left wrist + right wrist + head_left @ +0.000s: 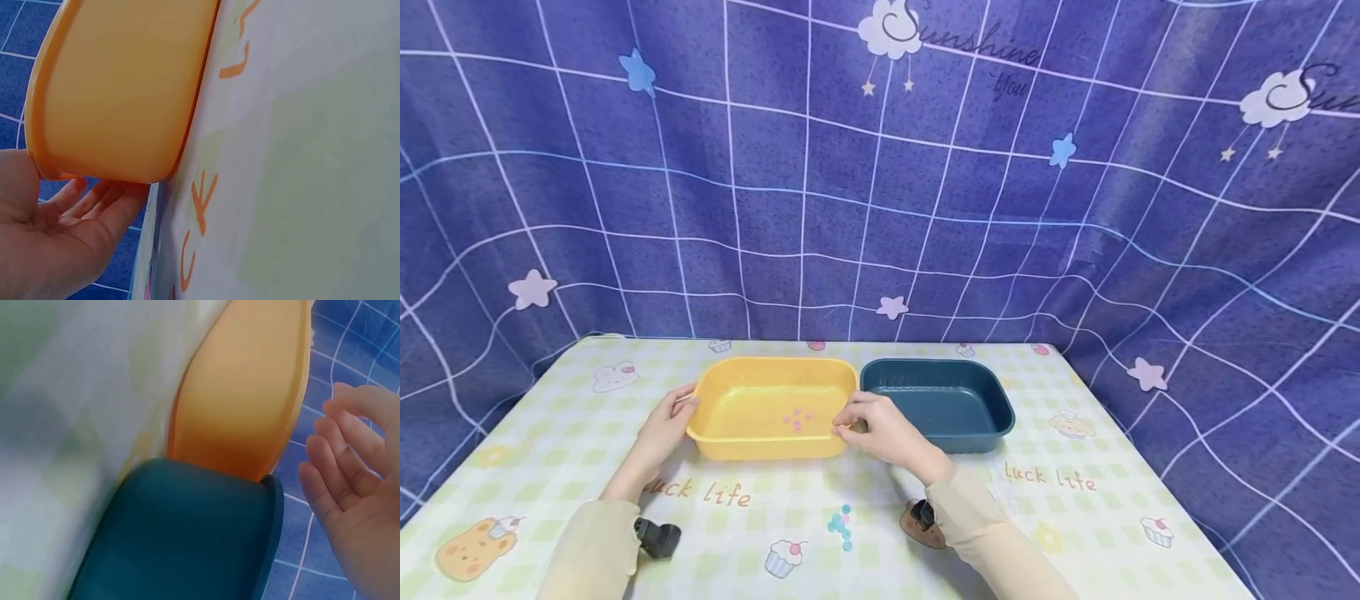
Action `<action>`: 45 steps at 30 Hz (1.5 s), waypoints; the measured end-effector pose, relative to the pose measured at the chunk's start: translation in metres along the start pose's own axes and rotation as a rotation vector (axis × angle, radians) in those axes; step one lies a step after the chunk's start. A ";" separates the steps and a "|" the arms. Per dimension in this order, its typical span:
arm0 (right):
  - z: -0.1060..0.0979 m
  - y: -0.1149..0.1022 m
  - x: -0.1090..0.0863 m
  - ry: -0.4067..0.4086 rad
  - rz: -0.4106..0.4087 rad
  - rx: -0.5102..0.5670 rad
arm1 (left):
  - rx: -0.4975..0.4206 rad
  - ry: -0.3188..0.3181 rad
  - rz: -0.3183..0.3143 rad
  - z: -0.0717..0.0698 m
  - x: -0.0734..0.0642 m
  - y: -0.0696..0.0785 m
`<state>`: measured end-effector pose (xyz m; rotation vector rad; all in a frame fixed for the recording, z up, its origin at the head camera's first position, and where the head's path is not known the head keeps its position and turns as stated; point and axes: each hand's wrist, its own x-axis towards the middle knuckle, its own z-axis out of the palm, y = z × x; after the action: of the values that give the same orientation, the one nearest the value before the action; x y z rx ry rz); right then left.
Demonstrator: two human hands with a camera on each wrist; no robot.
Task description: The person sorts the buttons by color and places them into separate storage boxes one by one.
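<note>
A yellow plastic tub [775, 450] stands on the table with several tiny pink pieces [797, 421] on its floor. My left hand [666, 425] holds the tub's left end, thumb at the rim and fingers against the outer wall, as the left wrist view [69, 231] shows. Over the tub's right front corner is my right hand [880, 425], thumb and index fingertips close together. In the right wrist view this hand [356, 462] hangs apart from the rim with its fingers bent. Whether something tiny sits between those fingertips is hidden.
A dark teal tub [940, 404] adjoins the yellow tub on the right. Several small teal pieces [837, 523], with pinkish ones among them, lie near the table's front. A patterned cloth [737, 533] covers the table, and a blue curtain [775, 208] hangs behind.
</note>
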<state>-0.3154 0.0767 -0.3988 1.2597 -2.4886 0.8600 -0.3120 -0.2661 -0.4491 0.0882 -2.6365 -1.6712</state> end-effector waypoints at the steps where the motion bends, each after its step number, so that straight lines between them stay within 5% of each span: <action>1: 0.000 -0.001 -0.001 0.001 -0.002 0.000 | -0.002 -0.002 0.001 0.000 0.000 0.000; 45: 0.012 -0.019 -0.047 -0.170 0.038 0.114 | 0.009 -0.005 0.001 0.000 0.001 0.002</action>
<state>-0.2708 0.0919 -0.4209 1.3802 -2.6359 0.9531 -0.3125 -0.2659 -0.4475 0.0831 -2.6478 -1.6620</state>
